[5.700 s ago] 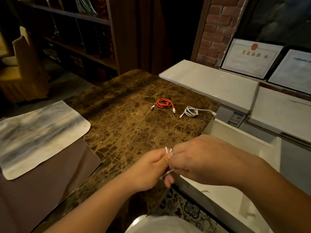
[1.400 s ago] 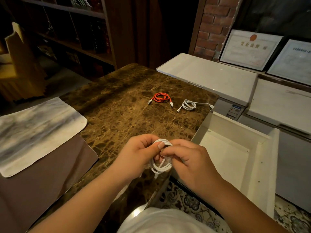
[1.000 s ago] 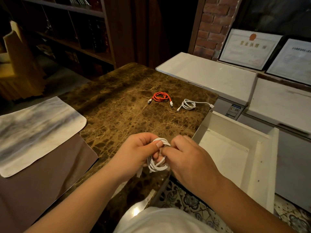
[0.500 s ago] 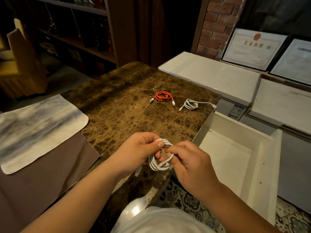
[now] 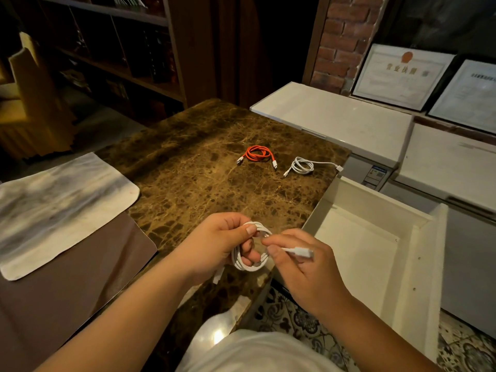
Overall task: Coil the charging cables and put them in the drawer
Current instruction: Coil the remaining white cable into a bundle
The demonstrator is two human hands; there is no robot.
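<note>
We are gripping the white coil (image 5: 251,248) with our left hand (image 5: 220,244), fingers curled through it over the marble table (image 5: 188,173); our right hand (image 5: 300,264) is pinching its plug end (image 5: 302,251), beside the open drawer (image 5: 375,245).

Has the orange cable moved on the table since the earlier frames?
No. The orange cable lies in the same spot on the marble table, just left of the white coiled cable, as before; only the camera shifted.
</note>
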